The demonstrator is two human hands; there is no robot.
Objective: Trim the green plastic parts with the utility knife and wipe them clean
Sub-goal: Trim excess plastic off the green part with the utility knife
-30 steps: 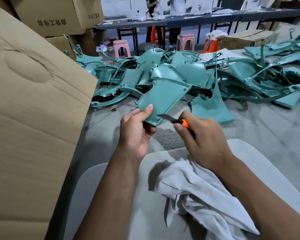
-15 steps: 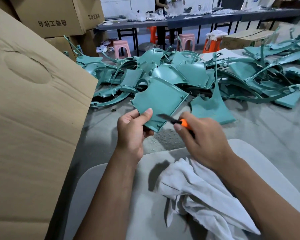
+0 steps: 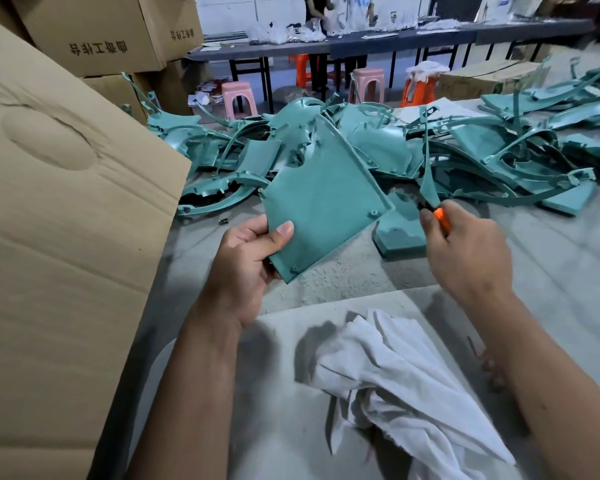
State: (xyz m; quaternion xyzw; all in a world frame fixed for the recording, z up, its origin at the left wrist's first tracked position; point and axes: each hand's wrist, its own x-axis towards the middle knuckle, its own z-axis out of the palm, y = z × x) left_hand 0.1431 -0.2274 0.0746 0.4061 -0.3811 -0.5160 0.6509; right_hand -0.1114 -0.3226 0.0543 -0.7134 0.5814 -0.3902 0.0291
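A person is sitting over a grey board (image 3: 326, 427) with a crumpled white cloth (image 3: 406, 386) lying on it. Their left hand (image 3: 246, 261) is pinching the lower corner of a flat green plastic panel (image 3: 326, 202), thumb on its face, holding it up tilted. Their right hand (image 3: 465, 251), apart from the panel, is gripping an orange utility knife (image 3: 439, 214). Behind, a heap of green plastic parts (image 3: 499, 150) is covering the floor beside cardboard boxes (image 3: 94, 29).
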